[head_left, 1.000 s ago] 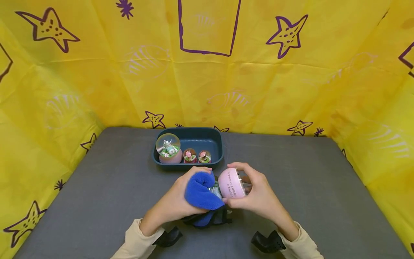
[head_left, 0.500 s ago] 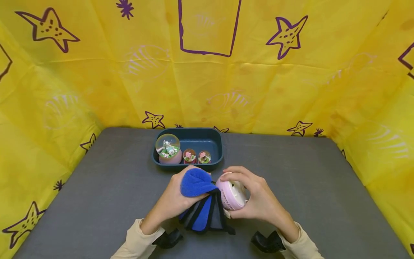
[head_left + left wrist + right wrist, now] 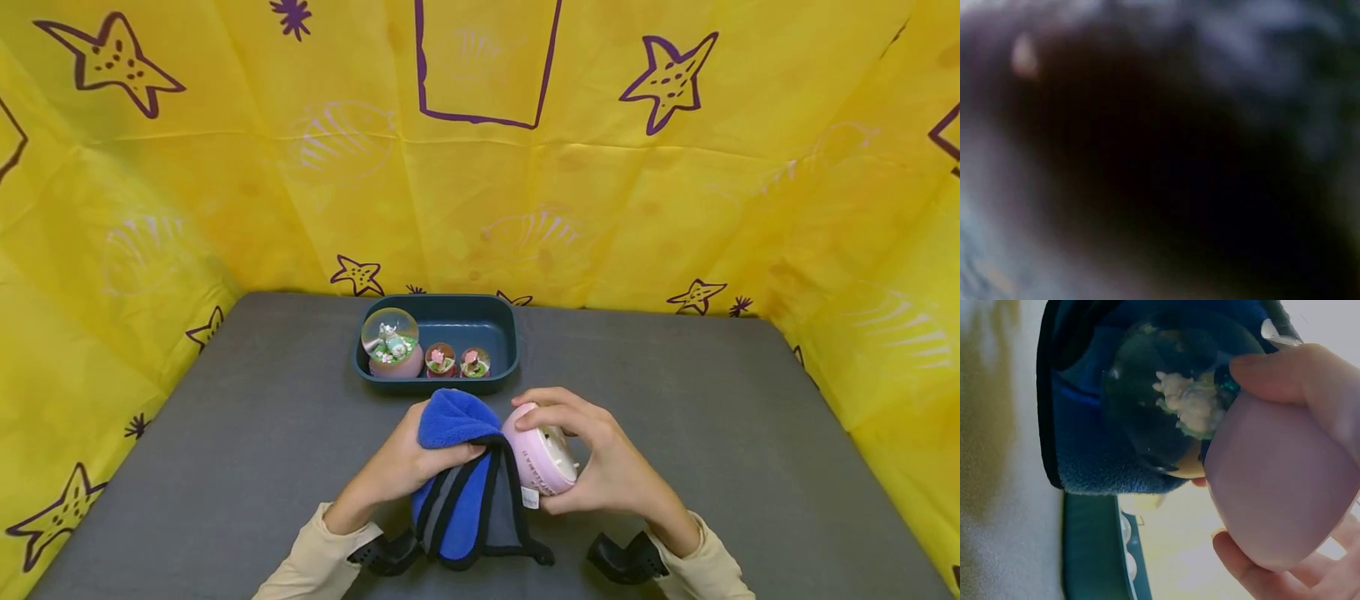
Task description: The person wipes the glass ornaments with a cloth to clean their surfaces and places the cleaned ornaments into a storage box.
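Note:
My right hand [image 3: 611, 454] grips the pink base [image 3: 528, 458] of a snow globe, which is tipped sideways with its underside facing right. Over the globe's dome lies a blue and grey cloth [image 3: 467, 508] with black edging and a small white tag. My left hand [image 3: 401, 467] holds the cloth from the left, thumb on its near side. The head view hides the dome. In the right wrist view the clear dome [image 3: 1147, 425], with a pale animal figure inside, sits against the cloth [image 3: 1094, 459]. The left wrist view is dark and blurred.
Behind the hands stands a dark teal tray [image 3: 480, 312]. It holds a larger snow globe [image 3: 392, 343] with a pink base and two small globes, one [image 3: 440, 360] beside the other [image 3: 475, 362]. Yellow printed fabric [image 3: 480, 192] encloses the grey table [image 3: 675, 367].
The cloth has gone from bunched around the dome to hanging down in front, its striped side showing. The snow globe's base has turned and lowered slightly in the right hand.

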A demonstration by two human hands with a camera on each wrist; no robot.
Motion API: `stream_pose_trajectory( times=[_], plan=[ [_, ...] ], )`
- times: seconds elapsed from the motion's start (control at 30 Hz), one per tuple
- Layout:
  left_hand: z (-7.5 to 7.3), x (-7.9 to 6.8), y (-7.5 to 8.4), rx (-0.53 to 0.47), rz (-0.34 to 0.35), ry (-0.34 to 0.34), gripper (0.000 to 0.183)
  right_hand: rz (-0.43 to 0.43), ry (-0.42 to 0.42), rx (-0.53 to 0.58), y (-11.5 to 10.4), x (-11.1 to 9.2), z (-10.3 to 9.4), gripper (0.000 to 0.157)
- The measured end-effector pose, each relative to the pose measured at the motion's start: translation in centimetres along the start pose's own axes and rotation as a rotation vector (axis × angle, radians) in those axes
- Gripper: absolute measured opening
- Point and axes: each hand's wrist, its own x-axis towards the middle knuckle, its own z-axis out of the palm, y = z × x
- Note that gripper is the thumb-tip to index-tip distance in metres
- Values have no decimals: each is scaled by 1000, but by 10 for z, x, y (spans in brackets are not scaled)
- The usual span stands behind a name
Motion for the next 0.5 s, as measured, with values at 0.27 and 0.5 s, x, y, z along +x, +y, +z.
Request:
stream_pose_trajectory(
  times=[0.27,0.5],
  plan=[
    [-2,-2,2,34,27,132,25,-47,-6,130,4,0,-3,77],
    [-3,-2,2,-67,88,109,27,-78,28,316,8,0,-4,79]
  ],
)
